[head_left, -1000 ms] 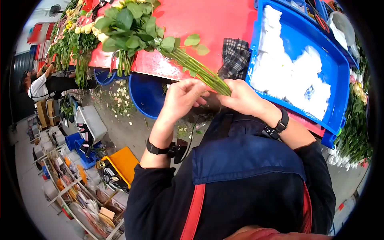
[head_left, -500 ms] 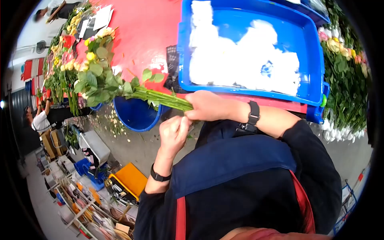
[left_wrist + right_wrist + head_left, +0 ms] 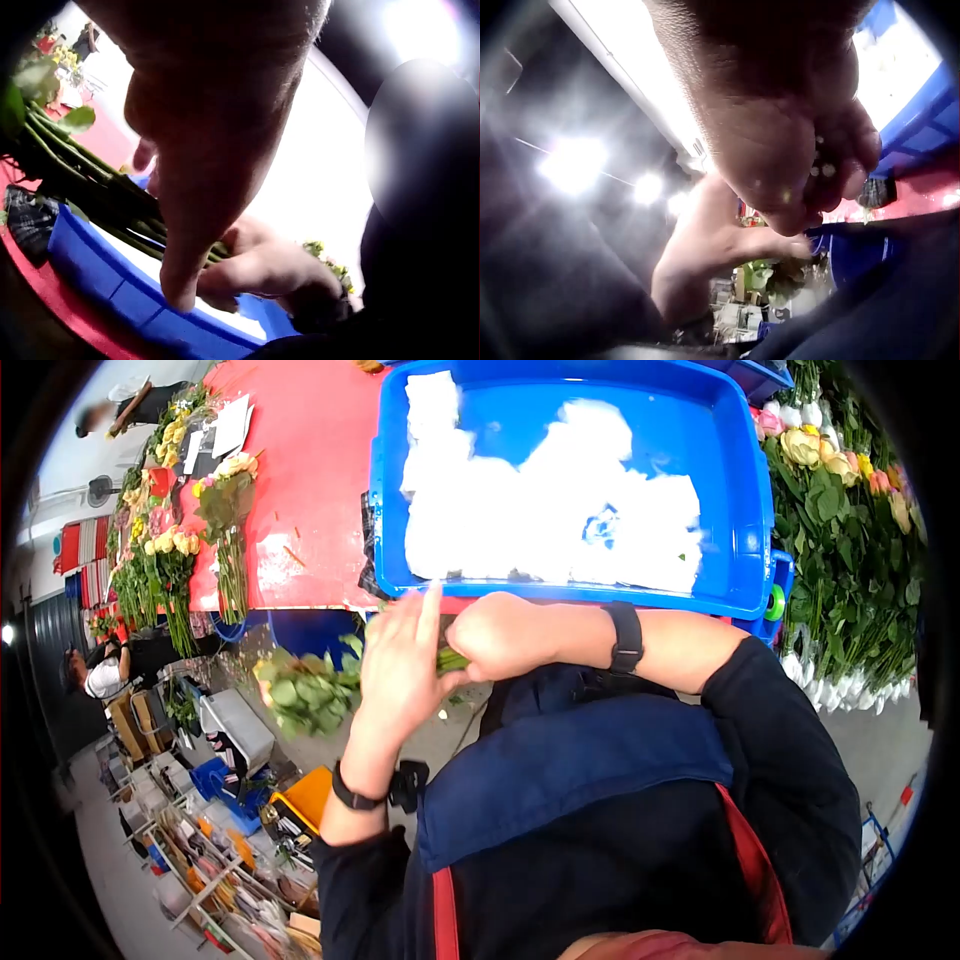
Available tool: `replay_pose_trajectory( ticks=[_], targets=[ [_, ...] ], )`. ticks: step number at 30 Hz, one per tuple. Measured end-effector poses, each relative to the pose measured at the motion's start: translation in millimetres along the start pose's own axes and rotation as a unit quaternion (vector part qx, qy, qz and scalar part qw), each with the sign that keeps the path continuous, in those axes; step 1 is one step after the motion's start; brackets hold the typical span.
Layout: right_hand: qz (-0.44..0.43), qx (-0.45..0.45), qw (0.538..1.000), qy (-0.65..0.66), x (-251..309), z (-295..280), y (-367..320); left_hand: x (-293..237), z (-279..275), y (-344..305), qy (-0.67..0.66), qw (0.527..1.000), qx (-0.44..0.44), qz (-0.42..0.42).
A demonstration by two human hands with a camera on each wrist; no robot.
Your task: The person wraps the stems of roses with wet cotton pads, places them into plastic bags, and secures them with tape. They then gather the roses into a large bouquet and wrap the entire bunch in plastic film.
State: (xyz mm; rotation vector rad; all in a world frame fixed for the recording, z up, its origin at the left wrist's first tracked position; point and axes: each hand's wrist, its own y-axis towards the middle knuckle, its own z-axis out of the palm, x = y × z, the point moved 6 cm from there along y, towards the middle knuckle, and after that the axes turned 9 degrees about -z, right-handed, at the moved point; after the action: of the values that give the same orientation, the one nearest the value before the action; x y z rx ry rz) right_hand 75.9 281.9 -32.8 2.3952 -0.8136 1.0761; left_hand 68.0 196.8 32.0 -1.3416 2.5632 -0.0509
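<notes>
My right hand (image 3: 510,635) grips the lower stems of a leafy bunch of roses (image 3: 310,695), its fingers curled tightly round them. Pale cut stem ends (image 3: 823,171) show inside that fist in the right wrist view. Beside it, my left hand (image 3: 400,660) lies across the stems with straight, spread fingers, its thumb close to the right fist. The bunch points left, off the table's front edge, and its middle is hidden behind the left hand. Green stems (image 3: 90,169) pass behind the left hand in the left wrist view.
A blue tray (image 3: 755,510) with white wads (image 3: 560,490) stands on the red table (image 3: 310,450). More flower bunches (image 3: 175,550) lie at the table's left end and stand at right (image 3: 830,540). A blue bin (image 3: 300,630) is below the table edge. People stand far left.
The bunch has swung down from over the table to below its front edge. My left hand has gone from curled below the stems to spread across them. The head view has shifted right.
</notes>
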Motion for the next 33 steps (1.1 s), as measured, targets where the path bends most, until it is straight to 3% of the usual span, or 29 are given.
replay_pose_trajectory(
  ticks=[1,2,3,5,6,7,8,9,12,13,16,18,20,23,27,28,31,33],
  targets=[
    [0.016,0.019,1.000,0.002,2,-2,-5,13,31,4,-0.060,0.985,0.143,-0.070],
    [0.032,0.038,0.999,0.005,1,0,-10,20,56,-1,-0.120,0.942,0.282,-0.137],
    [0.043,0.058,0.997,0.030,-11,5,-14,20,62,-2,-0.150,0.929,0.297,-0.161],
    [0.042,0.031,0.994,0.101,-25,-18,-26,20,72,-5,-0.210,0.899,0.324,-0.208],
    [0.056,-0.053,0.974,0.213,-44,-29,-38,25,76,-7,-0.241,0.892,0.305,-0.232],
    [0.123,-0.099,0.969,0.188,-69,-42,-47,32,81,-9,-0.269,0.884,0.285,-0.253],
    [0.210,-0.091,0.964,0.133,-106,-46,-53,40,86,-10,-0.297,0.876,0.265,-0.273],
    [0.218,-0.123,0.967,-0.039,-118,-56,-60,46,93,-10,-0.327,0.869,0.257,-0.269],
    [0.210,0.033,0.966,-0.148,-130,-22,-61,47,101,3,-0.381,0.842,0.242,-0.294],
    [0.141,-0.007,0.962,-0.232,-131,-14,-56,45,103,6,-0.438,0.797,0.273,-0.314],
    [0.202,0.032,0.967,-0.151,-154,-11,-55,44,98,25,-0.523,0.756,0.254,-0.301],
    [0.253,-0.079,0.963,0.052,-160,-35,-77,42,88,39,-0.542,0.746,0.259,-0.287],
    [0.339,-0.190,0.881,0.271,-151,-55,-104,43,85,50,-0.553,0.740,0.271,-0.272],
    [0.288,-0.358,0.741,0.490,-153,-58,-135,40,79,68,-0.548,0.754,0.263,-0.249],
    [0.198,-0.429,0.609,0.637,-139,-28,-123,32,73,91,-0.567,0.745,0.266,-0.232],
    [0.192,-0.431,0.612,0.634,-130,-28,-112,29,73,96,-0.577,0.738,0.267,-0.225],
    [0.201,-0.415,0.633,0.622,-86,-37,-74,23,71,108,-0.548,0.784,0.230,-0.178],
    [0.217,-0.408,0.773,0.434,-84,-31,-65,30,74,113,-0.537,0.797,0.205,-0.184]
  ],
)
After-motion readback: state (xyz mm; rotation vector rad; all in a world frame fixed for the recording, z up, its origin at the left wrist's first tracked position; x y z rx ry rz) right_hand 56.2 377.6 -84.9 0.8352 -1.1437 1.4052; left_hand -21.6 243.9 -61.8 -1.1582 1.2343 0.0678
